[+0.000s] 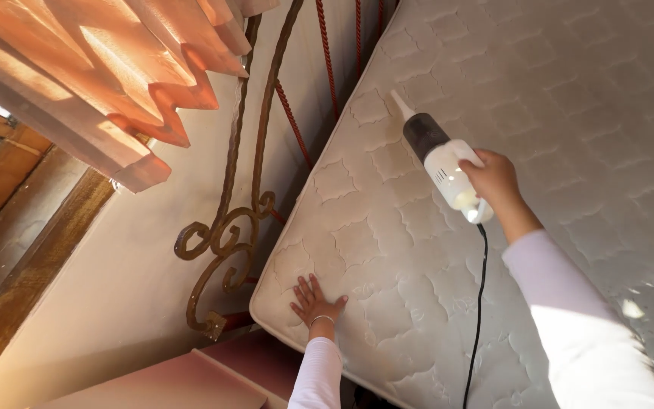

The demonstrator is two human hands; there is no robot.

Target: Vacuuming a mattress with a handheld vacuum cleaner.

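Right hand (pixel 495 180) gripping a white handheld vacuum (pixel 442 160), left hand (pixel 313 301) flat and spread on the mattress (pixel 569 113).

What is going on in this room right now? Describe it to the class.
A person holds a white handheld vacuum in the right hand, its narrow nozzle pointing at the quilted mattress. The left hand rests flat near the mattress corner. A black cord hangs from the vacuum. A scrolled metal headboard stands beside the mattress.
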